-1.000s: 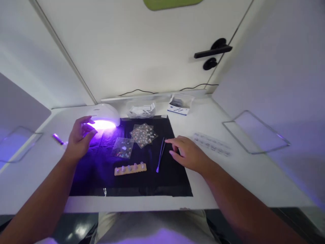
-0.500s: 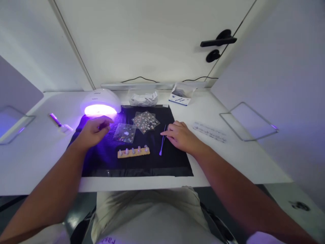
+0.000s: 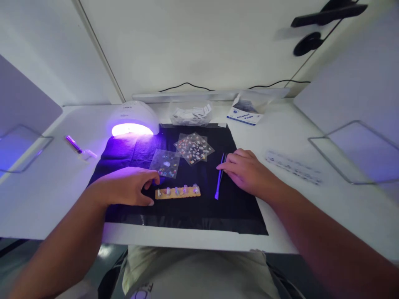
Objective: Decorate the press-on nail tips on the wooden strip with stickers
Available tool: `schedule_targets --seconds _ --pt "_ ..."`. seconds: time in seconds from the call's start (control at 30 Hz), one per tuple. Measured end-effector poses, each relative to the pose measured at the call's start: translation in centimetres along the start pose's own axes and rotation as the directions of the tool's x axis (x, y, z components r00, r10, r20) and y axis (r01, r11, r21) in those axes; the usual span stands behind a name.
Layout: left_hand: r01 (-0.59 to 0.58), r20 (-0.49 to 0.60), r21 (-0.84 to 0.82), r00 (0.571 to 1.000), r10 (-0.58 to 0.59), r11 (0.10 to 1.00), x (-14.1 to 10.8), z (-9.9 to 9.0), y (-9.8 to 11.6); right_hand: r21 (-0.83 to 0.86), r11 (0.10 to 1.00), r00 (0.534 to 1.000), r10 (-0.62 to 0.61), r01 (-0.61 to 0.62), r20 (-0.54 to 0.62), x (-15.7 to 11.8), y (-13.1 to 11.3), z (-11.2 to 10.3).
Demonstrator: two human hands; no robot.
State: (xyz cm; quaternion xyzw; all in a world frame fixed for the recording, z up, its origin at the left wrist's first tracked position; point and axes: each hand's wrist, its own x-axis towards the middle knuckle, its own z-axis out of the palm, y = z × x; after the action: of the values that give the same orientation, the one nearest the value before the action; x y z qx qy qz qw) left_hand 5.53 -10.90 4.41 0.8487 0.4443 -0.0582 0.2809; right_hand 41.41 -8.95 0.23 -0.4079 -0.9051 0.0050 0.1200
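My left hand (image 3: pixel 132 187) is open over the black cloth, thumb and fingers apart around the left end of a wavy-edged tan strip (image 3: pixel 173 195). Several small nail tips (image 3: pixel 177 191) stand in a row on that strip. At the right of the cloth, the fingers of my right hand (image 3: pixel 245 171) are closed at a pair of purple tweezers (image 3: pixel 218 185), whose joined end points toward me. Behind the strip lies a clear sheet of small decorations (image 3: pixel 166 164). More decorated sheets (image 3: pixel 195 148) overlap beyond it.
A white nail lamp (image 3: pixel 135 116) glows purple at the back left of the black cloth (image 3: pixel 187 214). Behind the cloth are a clear bag of white packets (image 3: pixel 190 115) and an alcohol-pad box (image 3: pixel 246 112). A brush-like tool (image 3: pixel 75 145) lies left; a clear strip (image 3: pixel 293 166) lies right.
My left hand has moved from in front of the lamp toward me, to the tan strip's left end. My right hand stays at the tweezers. The view has shifted.
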Motion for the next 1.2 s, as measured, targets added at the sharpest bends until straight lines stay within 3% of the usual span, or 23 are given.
schedule_targets --seconds 0.27,0.43,0.7,0.83,0.97,1.2 --pt "0.021 0.018 0.113 1.0 -0.023 0.993 0.4 0.8 0.7 0.076 0.997 1.0 0.018 -0.018 0.0 0.1 -0.1 0.1" --pt "-0.006 0.023 0.115 1.0 0.003 0.993 0.6 0.7 1.3 0.237 0.971 0.995 0.038 -0.015 -0.092 -0.1 0.0 0.4" --pt "-0.054 -0.002 0.089 0.999 0.054 0.995 1.2 1.8 1.3 0.211 0.976 0.976 0.094 -0.051 -0.197 -0.9 0.1 -1.4" --pt "-0.064 -0.008 0.075 0.998 0.064 0.995 1.4 2.3 1.1 0.116 0.98 0.965 0.183 -0.163 -0.185 -0.1 0.7 -3.5" --pt "-0.073 -0.015 0.043 0.997 0.074 0.996 1.4 2.7 1.1 0.001 0.943 0.939 0.33 -0.331 -0.1 2.8 2.5 -4.7" --pt "-0.045 -0.028 -0.027 0.999 0.044 0.999 1.6 3.0 0.6 -0.191 0.793 0.801 0.597 -0.579 0.049 8.6 6.7 -3.1"
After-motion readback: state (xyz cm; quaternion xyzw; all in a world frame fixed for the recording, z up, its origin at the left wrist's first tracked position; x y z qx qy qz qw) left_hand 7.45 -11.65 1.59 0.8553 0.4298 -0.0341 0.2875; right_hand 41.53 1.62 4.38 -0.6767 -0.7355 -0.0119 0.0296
